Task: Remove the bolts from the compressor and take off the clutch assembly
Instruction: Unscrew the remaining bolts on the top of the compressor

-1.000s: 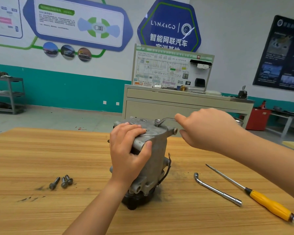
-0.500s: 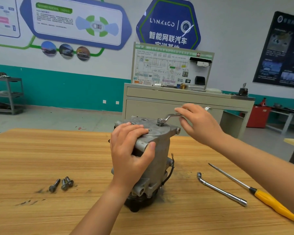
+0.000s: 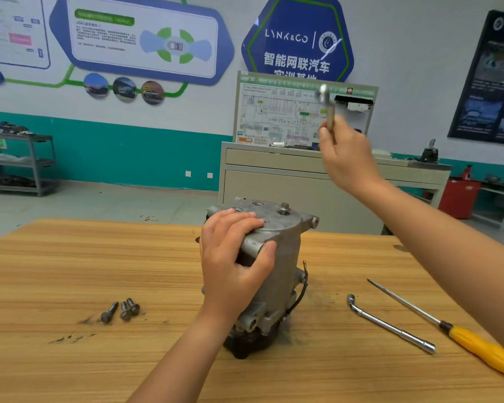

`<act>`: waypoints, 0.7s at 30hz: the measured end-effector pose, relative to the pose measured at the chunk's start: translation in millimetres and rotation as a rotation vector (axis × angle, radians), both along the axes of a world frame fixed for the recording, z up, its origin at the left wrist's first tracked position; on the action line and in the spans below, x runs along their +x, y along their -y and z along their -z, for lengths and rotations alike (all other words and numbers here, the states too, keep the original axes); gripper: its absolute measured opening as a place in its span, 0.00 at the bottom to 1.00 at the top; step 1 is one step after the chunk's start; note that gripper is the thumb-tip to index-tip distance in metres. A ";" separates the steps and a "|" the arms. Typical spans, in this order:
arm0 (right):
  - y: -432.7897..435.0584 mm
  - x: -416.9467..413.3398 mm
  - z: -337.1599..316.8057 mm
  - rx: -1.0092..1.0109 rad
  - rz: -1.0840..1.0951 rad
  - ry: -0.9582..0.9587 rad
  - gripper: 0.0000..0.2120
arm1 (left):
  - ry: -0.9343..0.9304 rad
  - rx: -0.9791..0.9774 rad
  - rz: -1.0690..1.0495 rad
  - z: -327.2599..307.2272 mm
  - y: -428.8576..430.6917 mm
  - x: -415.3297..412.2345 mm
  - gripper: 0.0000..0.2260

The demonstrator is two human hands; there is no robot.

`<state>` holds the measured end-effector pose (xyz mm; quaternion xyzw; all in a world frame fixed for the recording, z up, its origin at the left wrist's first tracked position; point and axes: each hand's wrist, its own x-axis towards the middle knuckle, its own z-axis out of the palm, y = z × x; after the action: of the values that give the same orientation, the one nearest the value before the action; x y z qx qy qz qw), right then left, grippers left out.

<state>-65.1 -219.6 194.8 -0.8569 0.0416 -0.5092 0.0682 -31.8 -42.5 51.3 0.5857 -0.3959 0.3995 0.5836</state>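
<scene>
Your left hand [image 3: 233, 257] grips the compressor [image 3: 274, 257] on the table [image 3: 70, 271], fingers curled over it, while your right hand [image 3: 346, 158] pinches the wrench [image 3: 328, 112] aloft.

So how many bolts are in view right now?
4. Three loose bolts lie on the table left of the compressor; one bolt stands in its top. The left hand may hide others.

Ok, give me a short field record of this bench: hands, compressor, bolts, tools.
left hand: grips the top edge of the compressor, upright on the table
right hand: raised above the compressor, holds a small wrench
bolt in place: one bolt stands in the top face
bolts removed: three loose bolts on the table, left of the compressor
idle tools: L-shaped socket wrench and yellow-handled screwdriver, right of the compressor
</scene>
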 end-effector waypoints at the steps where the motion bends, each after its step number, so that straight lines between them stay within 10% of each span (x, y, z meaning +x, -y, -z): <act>1: -6.3 -13.4 -2.4 0.004 -0.012 -0.015 0.12 | -0.005 -0.006 0.003 -0.3 0.3 -0.7 0.13; 9: -43.3 -95.3 39.4 -0.373 0.303 -0.601 0.22 | -0.038 0.016 0.033 0.5 -1.9 -3.0 0.14; 21: -46.4 -71.7 25.9 -0.723 0.549 -0.723 0.22 | -0.058 0.039 0.026 -1.0 -3.5 -3.7 0.14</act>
<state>-136.8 -173.3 168.9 -0.9031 0.1066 -0.1650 -0.3819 -35.5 -38.9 52.3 0.6031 -0.3940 0.3671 0.5884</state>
